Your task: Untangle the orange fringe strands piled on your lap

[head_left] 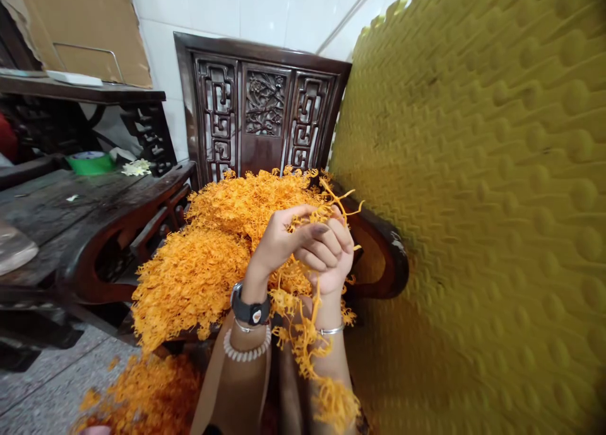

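My left hand [288,236], with a dark watch at the wrist, meets my right hand [334,249] in front of a big orange heap. Bent fingers of both hands close on an orange branching strand [310,346]. Thin tips of it stick out above the right fingers, and its frilly lower end hangs down over my right forearm. Where exactly the fingertips pinch is partly hidden. Behind the hands, a pile of orange frilly plastic-looking sprigs [199,277] fills the seat of a carved dark wooden chair [265,154].
More orange sprigs [146,384] lie low at the left. A yellow textured foam mat [473,170] stands upright along the right. On the dark wooden bench [38,201] at left are a green tape roll [92,163] and a pale flower-like piece [136,167]. Cardboard [95,24] leans behind.
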`<state>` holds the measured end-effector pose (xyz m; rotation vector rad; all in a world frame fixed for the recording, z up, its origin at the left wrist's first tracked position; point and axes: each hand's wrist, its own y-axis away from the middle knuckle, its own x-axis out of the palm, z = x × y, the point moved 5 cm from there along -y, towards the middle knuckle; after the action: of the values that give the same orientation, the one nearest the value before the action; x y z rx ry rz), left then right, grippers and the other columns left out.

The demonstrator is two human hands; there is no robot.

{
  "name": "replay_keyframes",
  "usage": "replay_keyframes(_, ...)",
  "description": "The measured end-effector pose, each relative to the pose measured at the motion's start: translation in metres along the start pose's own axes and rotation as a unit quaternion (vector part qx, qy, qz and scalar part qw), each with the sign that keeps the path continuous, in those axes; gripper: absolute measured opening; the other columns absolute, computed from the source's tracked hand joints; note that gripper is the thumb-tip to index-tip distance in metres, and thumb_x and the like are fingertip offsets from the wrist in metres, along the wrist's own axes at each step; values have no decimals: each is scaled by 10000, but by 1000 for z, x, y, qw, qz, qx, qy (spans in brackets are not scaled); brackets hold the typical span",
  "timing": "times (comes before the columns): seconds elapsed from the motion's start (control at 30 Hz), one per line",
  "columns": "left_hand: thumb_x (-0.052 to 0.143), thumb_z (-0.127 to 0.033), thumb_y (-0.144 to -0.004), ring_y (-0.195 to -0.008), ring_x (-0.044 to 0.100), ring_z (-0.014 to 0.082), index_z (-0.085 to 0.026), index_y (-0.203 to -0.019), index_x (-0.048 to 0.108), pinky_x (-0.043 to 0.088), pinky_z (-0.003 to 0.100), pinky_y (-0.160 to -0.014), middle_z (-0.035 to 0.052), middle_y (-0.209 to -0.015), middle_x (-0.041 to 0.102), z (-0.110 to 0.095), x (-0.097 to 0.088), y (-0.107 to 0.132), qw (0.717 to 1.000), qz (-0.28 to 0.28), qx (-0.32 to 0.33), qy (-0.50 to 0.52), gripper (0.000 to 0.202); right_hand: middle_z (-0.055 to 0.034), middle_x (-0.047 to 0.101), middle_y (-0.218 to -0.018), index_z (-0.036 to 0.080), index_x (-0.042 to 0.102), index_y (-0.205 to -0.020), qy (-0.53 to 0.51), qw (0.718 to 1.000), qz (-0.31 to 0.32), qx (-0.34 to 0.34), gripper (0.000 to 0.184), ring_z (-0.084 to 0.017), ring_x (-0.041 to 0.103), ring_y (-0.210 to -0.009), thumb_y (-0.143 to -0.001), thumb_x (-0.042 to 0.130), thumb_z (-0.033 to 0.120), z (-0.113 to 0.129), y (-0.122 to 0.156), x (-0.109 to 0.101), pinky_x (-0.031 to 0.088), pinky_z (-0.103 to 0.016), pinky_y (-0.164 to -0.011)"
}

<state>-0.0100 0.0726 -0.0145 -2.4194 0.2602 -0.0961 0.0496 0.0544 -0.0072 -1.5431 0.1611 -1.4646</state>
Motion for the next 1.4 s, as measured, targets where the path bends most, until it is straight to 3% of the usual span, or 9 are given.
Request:
replay_keyframes(0.17,459,-419,-837,-533,343,88,-177,-591,399,293,235,-507,-41,-563,345,-1,-8,1,995,-72,-8,-70,350,93,186,-341,165,316,-390,108,982,-83,128,617,-11,111,-223,-893,163,487,-13,3,-7,146,-139,-252)
replay_keyframes(0.27,446,-379,-851,-500,287,86,-182,-565,353,241,251,-481,-46,-536,297,-3,-20,3,980,-160,14,-116,359,76,247,-348,166,383,-395,302,919,-162,193,638,-23,205,-257,-847,210,581,-14,10,-14,194,-164,-290)
replay_keyframes(0.43,479,-349,-831,-497,348,91,-176,-531,425,264,247,-491,-31,-513,372,-9,-28,5,979,-143,8,-147,350,40,482,-515,175,543,-619,637,731,-242,43,357,-60,474,-497,-822,475,461,13,13,-14,404,-199,-545)
replay_keyframes(0.6,491,-331,-820,-440,400,89,-172,-526,513,294,235,-485,-11,-467,478,-5,-19,6,991,-89,-52,-82,335,36,474,-595,210,488,-707,639,730,-244,-2,338,-83,450,-508,-818,425,523,15,13,-11,386,-231,-491)
replay_keyframes(0.73,511,-307,-808,-494,331,90,-168,-490,440,266,238,-504,-30,-498,382,-6,-12,2,985,-113,0,-129,355,90,285,-452,197,375,-580,670,673,-313,-10,358,-44,267,-373,-799,515,443,16,15,-9,219,-204,-365)
replay_keyframes(0.9,455,-388,-835,-451,262,72,-177,-496,322,216,232,-436,-49,-489,280,3,3,-1,986,-168,-22,-6,421,104,150,-431,207,220,-504,602,711,-343,-117,459,-27,114,-354,-819,466,432,15,13,-9,96,-209,-348)
replay_keyframes(1.1,539,-448,-773,-394,253,45,-188,-526,273,179,212,-374,-68,-467,262,18,13,2,953,-246,-114,134,447,98,168,-419,206,214,-494,540,705,-387,-248,466,-30,129,-332,-825,445,439,14,14,-21,102,-208,-319)
replay_keyframes(1.3,535,-355,-794,-400,312,27,-184,-560,298,283,174,-402,-67,-503,299,33,9,-1,878,-272,-200,339,374,105,165,-383,210,217,-505,432,790,-381,-212,463,-35,128,-276,-834,399,480,11,9,-31,115,-207,-264)
replay_keyframes(1.4,500,-322,-820,-397,299,24,-185,-563,276,280,163,-398,-66,-510,280,33,12,-3,863,-271,-210,372,367,105,163,-375,208,202,-503,424,802,-369,-199,461,-35,124,-269,-833,409,454,11,8,-29,121,-196,-254)
